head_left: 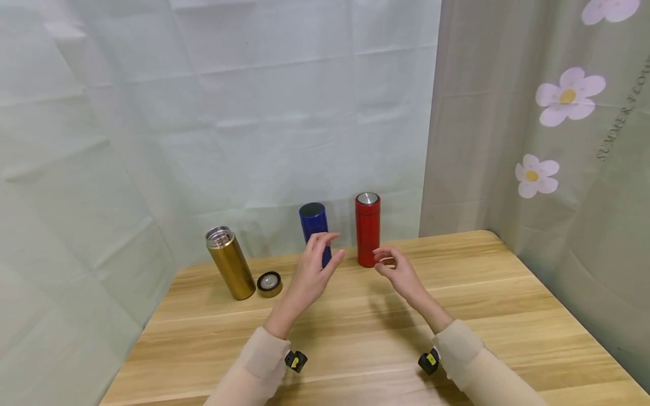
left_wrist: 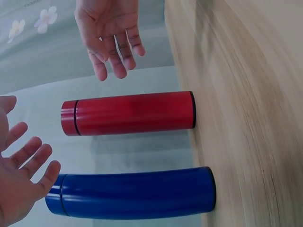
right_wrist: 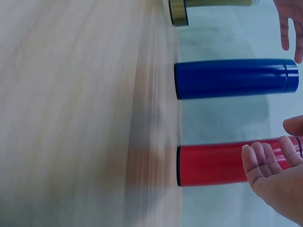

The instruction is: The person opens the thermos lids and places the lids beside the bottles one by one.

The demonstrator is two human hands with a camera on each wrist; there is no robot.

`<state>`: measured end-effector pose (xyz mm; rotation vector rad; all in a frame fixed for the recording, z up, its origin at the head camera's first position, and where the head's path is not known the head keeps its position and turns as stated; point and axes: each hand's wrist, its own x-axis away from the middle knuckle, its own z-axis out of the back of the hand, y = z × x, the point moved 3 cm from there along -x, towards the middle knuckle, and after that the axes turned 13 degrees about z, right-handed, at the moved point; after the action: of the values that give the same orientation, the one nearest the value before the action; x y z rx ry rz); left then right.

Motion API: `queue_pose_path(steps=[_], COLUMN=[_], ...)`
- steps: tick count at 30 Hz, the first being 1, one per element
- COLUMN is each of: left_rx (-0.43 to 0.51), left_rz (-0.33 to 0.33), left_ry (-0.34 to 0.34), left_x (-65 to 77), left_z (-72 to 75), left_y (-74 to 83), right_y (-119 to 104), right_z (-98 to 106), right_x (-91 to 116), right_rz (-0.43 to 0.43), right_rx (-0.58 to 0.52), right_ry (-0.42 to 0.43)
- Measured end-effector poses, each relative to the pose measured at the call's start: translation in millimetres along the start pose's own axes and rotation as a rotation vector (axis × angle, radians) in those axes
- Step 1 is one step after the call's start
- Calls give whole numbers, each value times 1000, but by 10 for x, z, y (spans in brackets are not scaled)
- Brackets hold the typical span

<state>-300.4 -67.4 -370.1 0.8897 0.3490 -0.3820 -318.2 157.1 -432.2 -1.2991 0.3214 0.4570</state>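
Observation:
A blue thermos flask (head_left: 311, 220) with a dark lid top stands upright at the back of the table. My left hand (head_left: 311, 268) is in front of it with fingers spread, hiding part of its body in the head view. To its right a red thermos flask (head_left: 368, 234) stands with its lid on. My right hand (head_left: 400, 274) hovers beside its lower right side, fingers loosely bent, nothing held. In the left wrist view both flasks show whole, the left hand near the blue lid. Further left stands a gold thermos flask (head_left: 232, 268), uncapped, its steel mouth showing.
Beside the gold flask its round lid (head_left: 269, 283) lies on the wooden table (head_left: 355, 349), inner side up. A pale curtain (head_left: 284, 113) hangs right behind the table's back edge. A flowered curtain (head_left: 477, 141) hangs along the right side.

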Motion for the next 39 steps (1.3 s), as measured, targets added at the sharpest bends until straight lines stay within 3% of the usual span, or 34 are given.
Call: queue_pose_path(steps=[12,20,29,39], left_rx=[-60,86,76,-15], left_rz=[1,51,52,30], left_ry=[-34,-34,-47,-42], left_x=[-22,-35,-29,-19], left_z=[-77,-95,-168,-246], left_y=[40,42,76,63], right_y=[64,174,181,194], right_z=[155,231,319,349], right_x=[-98,-202,-372,-523], right_rz=[-33,-100,-30,-42], right_rx=[3,-50,-50,-3], right_ry=[-21,-45,-21,-55])
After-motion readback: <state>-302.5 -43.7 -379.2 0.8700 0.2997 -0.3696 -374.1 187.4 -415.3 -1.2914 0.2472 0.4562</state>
